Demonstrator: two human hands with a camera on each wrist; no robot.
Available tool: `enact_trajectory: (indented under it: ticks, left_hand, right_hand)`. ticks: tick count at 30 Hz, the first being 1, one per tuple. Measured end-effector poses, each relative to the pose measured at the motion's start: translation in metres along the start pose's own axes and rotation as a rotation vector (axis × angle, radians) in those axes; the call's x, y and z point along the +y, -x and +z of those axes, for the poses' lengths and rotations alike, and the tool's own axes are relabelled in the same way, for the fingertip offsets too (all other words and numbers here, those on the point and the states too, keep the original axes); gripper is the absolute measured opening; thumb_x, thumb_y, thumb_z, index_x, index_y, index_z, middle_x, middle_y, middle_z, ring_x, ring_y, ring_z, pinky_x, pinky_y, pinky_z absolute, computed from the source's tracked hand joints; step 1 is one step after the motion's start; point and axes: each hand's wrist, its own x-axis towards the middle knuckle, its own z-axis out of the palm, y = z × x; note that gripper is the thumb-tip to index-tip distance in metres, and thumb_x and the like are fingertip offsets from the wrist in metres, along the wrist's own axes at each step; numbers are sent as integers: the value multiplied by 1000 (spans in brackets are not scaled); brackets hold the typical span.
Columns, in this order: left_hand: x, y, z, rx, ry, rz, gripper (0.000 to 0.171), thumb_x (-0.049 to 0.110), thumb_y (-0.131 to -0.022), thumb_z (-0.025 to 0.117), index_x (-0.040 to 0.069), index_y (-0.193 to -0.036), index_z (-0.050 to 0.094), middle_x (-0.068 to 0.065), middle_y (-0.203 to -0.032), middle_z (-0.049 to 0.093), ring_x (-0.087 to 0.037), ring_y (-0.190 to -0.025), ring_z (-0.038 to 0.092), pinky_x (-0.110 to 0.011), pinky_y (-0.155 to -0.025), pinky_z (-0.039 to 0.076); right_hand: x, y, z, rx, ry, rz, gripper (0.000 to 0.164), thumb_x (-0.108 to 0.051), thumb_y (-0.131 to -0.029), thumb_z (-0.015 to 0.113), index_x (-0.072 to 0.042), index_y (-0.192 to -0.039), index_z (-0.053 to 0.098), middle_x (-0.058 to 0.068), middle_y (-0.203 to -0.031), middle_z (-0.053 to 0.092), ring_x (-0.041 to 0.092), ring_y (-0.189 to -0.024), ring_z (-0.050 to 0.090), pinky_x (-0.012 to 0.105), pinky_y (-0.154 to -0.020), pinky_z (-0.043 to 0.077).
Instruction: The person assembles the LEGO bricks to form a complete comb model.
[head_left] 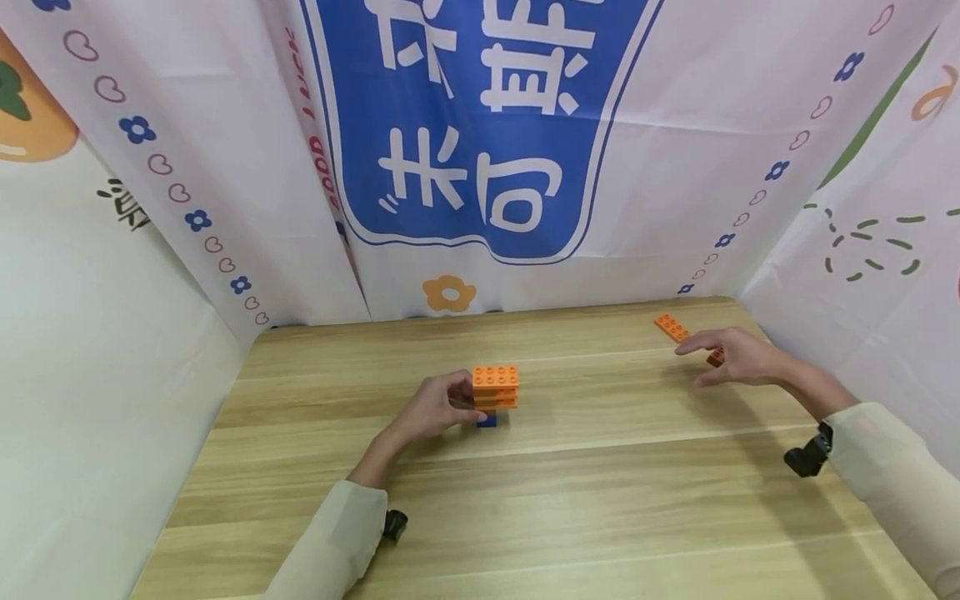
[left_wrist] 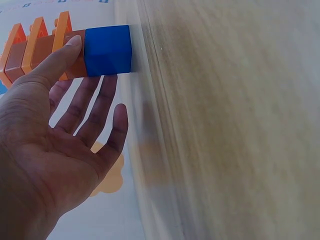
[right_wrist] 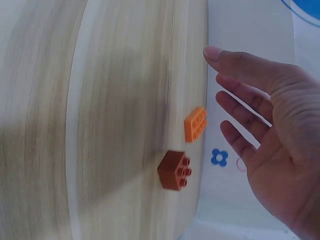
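Observation:
My left hand [head_left: 429, 407] grips a tower of toy building bricks [head_left: 495, 377] near the middle of the table. The tower has a blue brick [left_wrist: 108, 50] at the bottom, with brown bricks and orange plates alternating above it. In the left wrist view the thumb presses a brown brick [left_wrist: 76, 62] just above the blue one, and fingers lie on the far side. At the right, my right hand [head_left: 742, 358] hovers over the table with fingers spread, holding nothing. Near it lie a studded orange plate [right_wrist: 195, 125] and a loose brown brick [right_wrist: 172, 170], partly covered in the head view.
Both loose pieces lie toward the back right of the wooden table [head_left: 600, 500]. Printed white cloth [head_left: 637, 208] hangs along the table's back edge and both sides. Each wrist carries a small black camera [head_left: 808, 454].

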Motion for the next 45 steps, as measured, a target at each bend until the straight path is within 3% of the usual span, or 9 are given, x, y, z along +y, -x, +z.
enact_trajectory:
  ticks: [4,9,17,22,34,37,42,45]
  left_hand:
    - [-1,0,0,-2,-4,4,28,11,-88,88,12,-109,70,0,-104,75,-18,-94,70,-32,-86,60]
    - [0,0,-1,0,-8,10,27,12,-88,88,13,-107,70,0,-103,74,-17,-93,70,-31,-85,60]
    - [1,0,-1,-1,-3,8,27,11,-89,88,11,-109,70,-1,-105,74,-18,-94,70,-32,-85,60]
    - [2,0,-2,-4,-3,5,30,11,-89,87,10,-113,70,-2,-107,75,-17,-96,70,-32,-86,60]
    - [2,0,0,1,-13,3,27,12,-88,88,12,-107,69,0,-103,75,-17,-93,71,-33,-85,60]
    - [2,0,0,2,-12,-3,27,12,-88,88,12,-108,69,0,-103,75,-18,-93,71,-33,-85,60]
    - [2,0,0,1,-10,-2,28,11,-88,88,12,-108,69,0,-104,75,-18,-93,71,-33,-85,60]
    - [2,0,0,0,-9,-1,28,11,-88,88,12,-109,69,-1,-104,75,-17,-93,71,-33,-86,60]
  right_hand:
    - [12,5,0,25,12,-9,53,-15,-74,98,-4,-121,77,11,-122,76,28,-109,72,47,-86,61]
    - [23,10,-2,27,-16,47,54,-14,-73,98,-3,-122,76,13,-122,77,20,-106,73,49,-87,61]
    - [38,14,-3,-5,-18,154,55,-15,-76,96,-2,-125,75,17,-126,75,34,-115,68,48,-95,57]
    - [46,16,-3,-2,-37,184,55,-14,-77,96,-1,-126,75,19,-126,74,33,-114,69,53,-95,57]
    - [55,21,1,2,-66,254,50,-10,-80,94,1,-126,74,25,-128,72,41,-118,65,60,-99,54]
    - [57,22,3,7,-75,267,50,-10,-81,93,1,-126,74,25,-128,71,37,-118,66,59,-99,54]
    - [60,24,4,26,-72,282,49,-12,-81,93,0,-125,75,23,-128,73,18,-116,65,56,-97,56]
    - [60,24,6,31,-67,281,48,-12,-82,93,-1,-125,76,22,-127,73,24,-119,65,56,-98,56]
